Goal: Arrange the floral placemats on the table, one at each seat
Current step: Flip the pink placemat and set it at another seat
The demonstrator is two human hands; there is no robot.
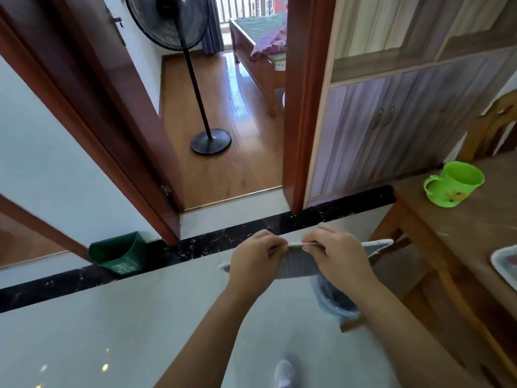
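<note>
I hold a thin stack of placemats [298, 261] edge-on in front of me, above the floor; only its grey underside and white rim show. My left hand [254, 259] and my right hand [335, 256] both pinch the stack's top edge, fingertips close together. The wooden table [458, 219] stands at the right. One placemat [503, 264] with a white border lies on it at the right edge of view, mostly cut off.
A green plastic cup [454, 183] stands on the table's far corner. A wooden chair [492, 127] is behind the table. A bin with a blue liner [335, 301] sits below my hands. A green bin [119, 254] and a standing fan [209, 135] are by the doorway.
</note>
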